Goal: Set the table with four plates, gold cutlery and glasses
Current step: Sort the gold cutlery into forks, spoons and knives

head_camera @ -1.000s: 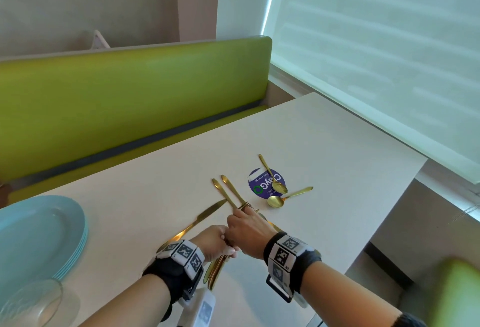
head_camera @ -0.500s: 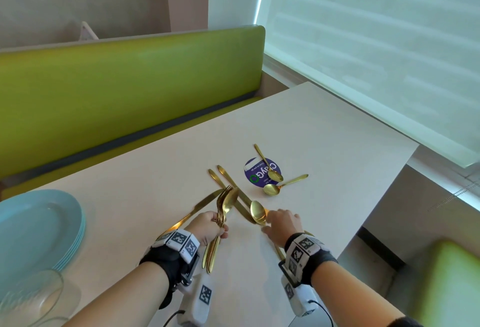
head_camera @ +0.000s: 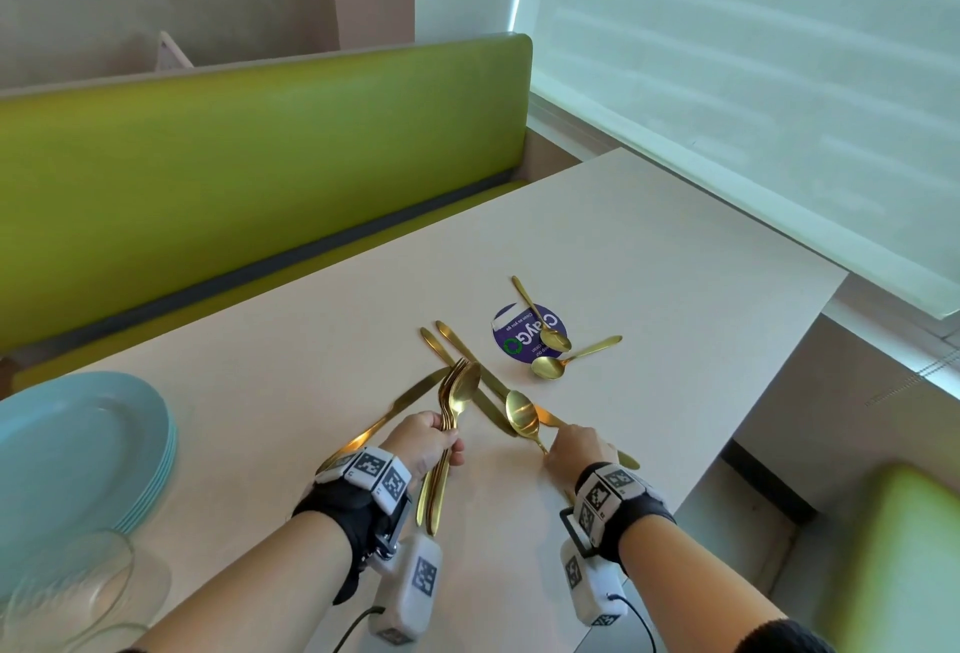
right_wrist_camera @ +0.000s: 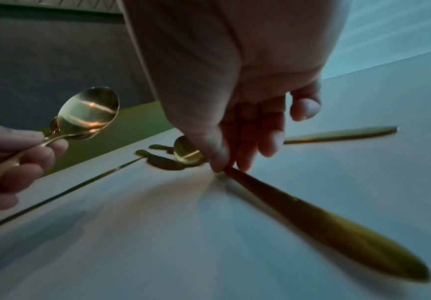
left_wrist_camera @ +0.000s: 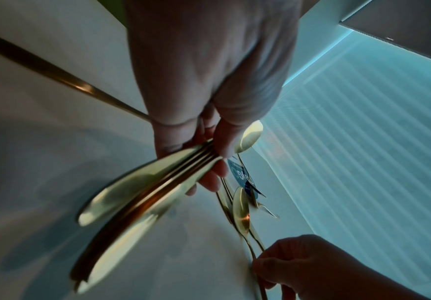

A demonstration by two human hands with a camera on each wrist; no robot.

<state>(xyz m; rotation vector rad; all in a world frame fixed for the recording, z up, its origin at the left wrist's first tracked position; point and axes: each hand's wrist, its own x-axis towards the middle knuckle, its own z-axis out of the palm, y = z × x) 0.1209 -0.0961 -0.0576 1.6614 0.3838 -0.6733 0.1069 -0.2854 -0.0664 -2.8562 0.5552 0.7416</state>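
Left hand [head_camera: 426, 444] curled round a bundle of gold forks and a spoon [head_camera: 451, 413], heads pointing away from the wrist, handles trailing back under the palm, bundle raised off the white table [head_camera: 649, 257]; right hand [head_camera: 574, 450] just to its right, thumb and fingertips [right_wrist_camera: 218, 162] pinching the handle of a large gold spoon [head_camera: 522, 413] low at the tabletop, bowl pointing away, lying across 2 gold knives [head_camera: 467, 356] that fan out ahead of both hands; another knife [head_camera: 410, 398] slanting off to the left of the left hand; 2 small spoons [head_camera: 550, 351] further ahead of the right hand, 1 resting on a round purple sticker [head_camera: 519, 335], the other just beside it; bare tabletop beyond those, out to the far edge by the window blind [head_camera: 753, 81]; table's right edge close to the right wrist; stack of pale blue plates [head_camera: 78, 444] well to the left of the left hand, clear glass [head_camera: 67, 590] nearer the body; green bench [head_camera: 234, 174] past the table's left edge.
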